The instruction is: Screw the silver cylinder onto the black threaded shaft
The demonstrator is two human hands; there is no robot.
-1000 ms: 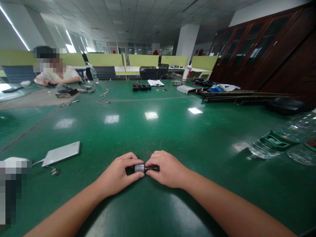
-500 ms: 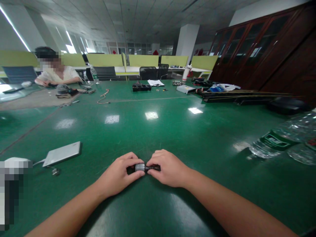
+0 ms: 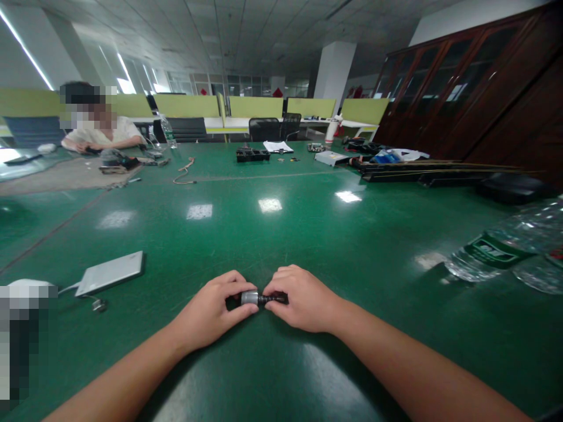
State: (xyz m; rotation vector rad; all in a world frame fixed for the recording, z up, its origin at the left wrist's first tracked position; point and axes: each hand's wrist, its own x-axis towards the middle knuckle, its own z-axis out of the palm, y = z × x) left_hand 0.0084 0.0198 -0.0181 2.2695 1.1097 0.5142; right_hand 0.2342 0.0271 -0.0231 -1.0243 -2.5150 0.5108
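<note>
At the far left, one person (image 3: 123, 133) sits across the green counter (image 3: 272, 240). Nearer, one small metal piece (image 3: 99, 305) lies just beside one flat, pale device (image 3: 109, 274); beyond them are one upright clear bottle (image 3: 169, 133) and one tan cable (image 3: 182, 174). Near the middle come two hands. The left hand (image 3: 206, 310) has its grip parted by the width of one silver cylinder (image 3: 249, 298), thumb and fingers clamped on its opposite sides. One dark, ridged stem (image 3: 275, 299) runs rightward from the cylinder, in line with it, low over the counter and between the hands. The right hand (image 3: 303, 299) has a narrower grip, thumb and fingers pinching the stem. Beyond stands one black tray (image 3: 253, 156). At the right edge are two more clear bottles (image 3: 488, 252), well apart from the hands.
</note>
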